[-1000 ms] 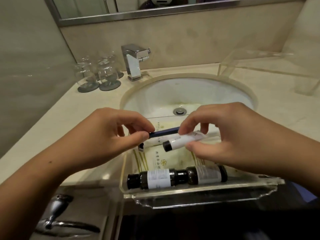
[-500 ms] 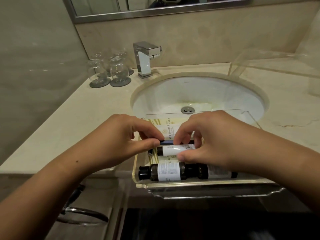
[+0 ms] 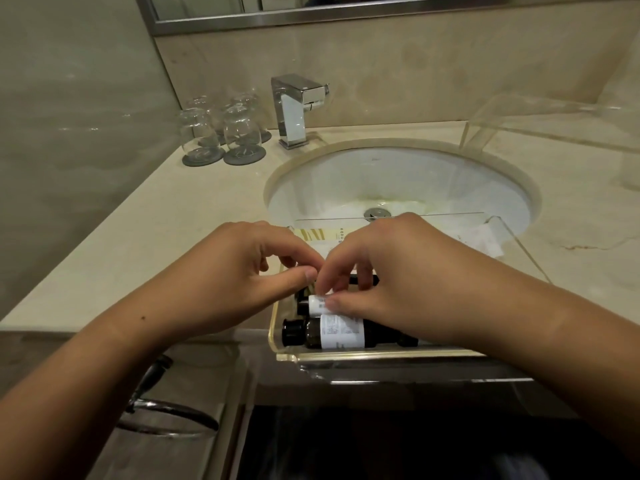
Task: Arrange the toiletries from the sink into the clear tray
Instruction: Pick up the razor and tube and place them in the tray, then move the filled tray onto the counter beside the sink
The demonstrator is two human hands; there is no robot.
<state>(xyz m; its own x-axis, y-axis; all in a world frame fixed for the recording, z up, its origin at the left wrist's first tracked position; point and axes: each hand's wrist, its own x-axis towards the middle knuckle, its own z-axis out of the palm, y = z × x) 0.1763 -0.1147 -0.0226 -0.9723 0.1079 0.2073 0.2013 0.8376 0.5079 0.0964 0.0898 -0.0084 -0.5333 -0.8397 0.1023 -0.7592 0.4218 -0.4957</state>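
Observation:
The clear tray (image 3: pixel 519 245) sits on the counter's front edge, partly over the sink (image 3: pixel 398 178). Two dark bottles with white labels (image 3: pixel 341 336) lie end to end along its front wall. Just behind them lies a white tube with a black cap (image 3: pixel 316 305), pinched between thumb and forefinger of my right hand (image 3: pixel 398 278). A thin dark blue stick (image 3: pixel 363 279) shows between those fingers. My left hand (image 3: pixel 239 282) meets the right over the tray's left end, thumb and forefinger pinched at the stick's left end. Flat paper packets (image 3: pixel 322 235) line the tray's floor.
A chrome faucet (image 3: pixel 294 112) stands behind the basin, with upturned glasses on dark coasters (image 3: pixel 221 140) to its left. A clear acrylic stand (image 3: pixel 554 123) occupies the back right of the counter. A dark metal handle (image 3: pixel 156 407) hangs below the counter at lower left.
Both hands have lowered the white tube and the dark stick into the tray, down behind the dark bottles. The view has shifted left, so the tray now sits further right.

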